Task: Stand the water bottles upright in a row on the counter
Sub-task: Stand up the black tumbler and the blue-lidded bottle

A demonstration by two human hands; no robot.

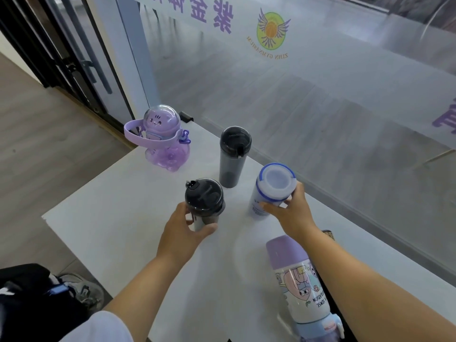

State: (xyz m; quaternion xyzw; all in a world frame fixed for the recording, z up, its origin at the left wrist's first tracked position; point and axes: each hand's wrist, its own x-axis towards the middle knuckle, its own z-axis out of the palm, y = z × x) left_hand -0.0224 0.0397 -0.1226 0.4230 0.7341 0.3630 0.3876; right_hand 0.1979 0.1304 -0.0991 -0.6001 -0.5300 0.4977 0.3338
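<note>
Nearest to me, the purple-capped cartoon bottle (299,280) stands at the desk's near right, just beside my right forearm and tilted in this wide view. Its printed body looks hard and smooth, so I would judge it slick and take it around the middle, below the cap.

My left hand (183,230) is wrapped around the dark-lidded bottle (203,206), fingers curled on the clear body under the wide lid, which gives a natural ledge against slipping. My right hand (288,211) closes on the blue-rimmed white bottle (271,191), thumb and fingers pinching just under its cap; it seems to lean a little, though I cannot tell whether its base is flat on the desk. Both look like rigid plastic, probably light if empty, but I cannot see how full they are.

Farther off, the tall grey bottle (233,156) stands upright by itself, narrow and high, so likely the easiest to knock over. At the far left corner, the purple bear bottle (160,139) sits upright with a strap looped around it; its broad base should keep it steady.

All five are on the white desk (111,218), which is smooth and bare, so a base could slide on it. Frosted glass (320,107) with purple lettering runs along the far edge, and wood-look floor (37,144) drops away to the left.
</note>
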